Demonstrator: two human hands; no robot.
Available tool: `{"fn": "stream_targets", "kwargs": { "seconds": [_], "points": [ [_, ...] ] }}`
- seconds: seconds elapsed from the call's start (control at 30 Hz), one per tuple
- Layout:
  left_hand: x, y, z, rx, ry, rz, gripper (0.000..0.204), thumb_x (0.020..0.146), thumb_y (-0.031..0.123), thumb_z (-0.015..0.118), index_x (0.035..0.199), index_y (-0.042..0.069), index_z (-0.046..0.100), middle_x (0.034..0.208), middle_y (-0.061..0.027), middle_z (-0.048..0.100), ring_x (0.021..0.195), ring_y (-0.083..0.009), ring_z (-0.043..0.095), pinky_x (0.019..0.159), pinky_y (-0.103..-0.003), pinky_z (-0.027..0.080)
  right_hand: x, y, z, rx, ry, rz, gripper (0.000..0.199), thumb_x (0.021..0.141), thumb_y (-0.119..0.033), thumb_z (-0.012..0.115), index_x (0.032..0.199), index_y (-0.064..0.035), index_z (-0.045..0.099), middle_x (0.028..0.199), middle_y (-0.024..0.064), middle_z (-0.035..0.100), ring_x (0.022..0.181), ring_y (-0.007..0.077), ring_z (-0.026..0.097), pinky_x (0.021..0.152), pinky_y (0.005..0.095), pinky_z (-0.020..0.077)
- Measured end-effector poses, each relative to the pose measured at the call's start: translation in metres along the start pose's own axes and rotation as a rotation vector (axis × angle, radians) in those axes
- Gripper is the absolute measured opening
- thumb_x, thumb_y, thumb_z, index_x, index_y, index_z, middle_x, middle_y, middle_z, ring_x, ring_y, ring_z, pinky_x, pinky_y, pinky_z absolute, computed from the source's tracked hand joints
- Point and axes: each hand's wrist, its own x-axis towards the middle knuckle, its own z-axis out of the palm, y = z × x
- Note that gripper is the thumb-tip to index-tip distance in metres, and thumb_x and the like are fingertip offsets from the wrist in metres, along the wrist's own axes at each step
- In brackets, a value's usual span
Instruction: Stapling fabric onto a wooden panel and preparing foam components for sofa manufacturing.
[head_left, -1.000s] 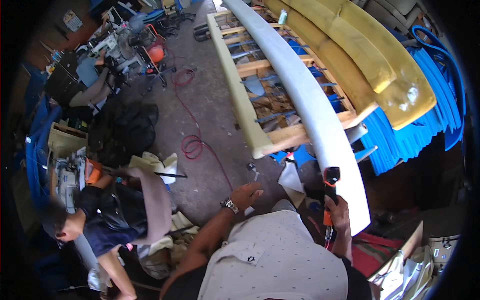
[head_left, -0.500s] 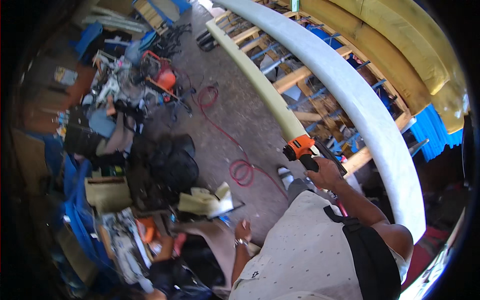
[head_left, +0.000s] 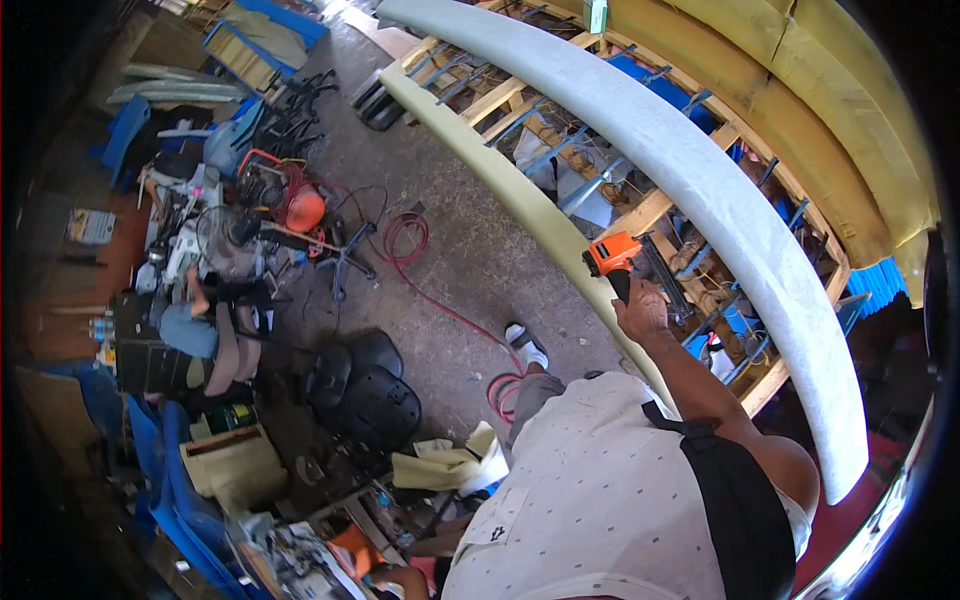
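Observation:
My right hand (head_left: 643, 308) is closed round the black grip of an orange and black staple gun (head_left: 612, 254). The gun is over the near side of a long wooden frame (head_left: 645, 213), by the rail covered with pale yellow foam (head_left: 500, 165). Its black magazine points towards the frame's inside. Whether its nose touches anything, I cannot tell. A long curved pale grey padded piece (head_left: 690, 165) lies across the frame, beyond my hand. My left hand is out of view.
A red air hose (head_left: 450, 300) coils on the floor beside my foot. Black chair parts (head_left: 370, 390) and yellow foam scraps (head_left: 450, 467) lie to the left. A person in blue (head_left: 190, 325) sits among tools and an orange machine (head_left: 305, 210). Yellow foam slabs (head_left: 820, 150) stand behind the frame.
My right hand has carried the staple gun slightly up and over the frame. My left hand has gone out of view. My view has shifted, and a foot has come forward.

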Motion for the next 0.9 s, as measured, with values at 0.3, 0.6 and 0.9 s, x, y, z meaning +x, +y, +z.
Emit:
{"fn": "stream_targets", "kwargs": {
  "seconds": [0.3,0.6,0.9],
  "points": [
    [0.513,0.405,-0.125,-0.199,-0.088,0.338,0.037,0.103,0.026,0.05,0.121,-0.004,0.061,0.119,-0.0241,0.068,0.11,-0.04,0.064,0.098,-0.045,0.049,0.06,-0.057,0.055,0.038,0.168,0.192,0.066,0.075,-0.022,0.077,0.131,0.0001,0.051,0.109,0.0235,0.063,0.104,0.0434,0.061,0.092,0.0523,0.0481],
    [0.773,0.898,-0.192,-1.091,-0.624,0.335,0.076,0.099,0.062,0.053,0.139,-0.003,0.049,0.138,-0.0157,0.058,0.12,-0.0295,0.06,0.101,-0.044,0.051,0.197,-0.198,-0.023,0.499,0.2,0.687,0.041,0.085,-0.025,0.073,0.114,0.0019,0.06,0.097,0.0263,0.069,0.087,0.0437,0.067,0.079,0.0517,0.0517],
    [0.84,1.061,-0.06,-1.218,-0.794,-0.023,0.113,0.082,0.076,0.064,0.15,-0.006,0.029,0.136,-0.0201,0.048,0.111,-0.03,0.053,0.108,-0.046,0.045,0.256,-0.174,0.089,0.13,0.599,0.736,0.065,0.082,-0.02,0.075,0.138,0.0014,0.048,0.118,0.0251,0.061,0.11,0.0458,0.056,0.096,0.054,0.0452]
  ]
}}
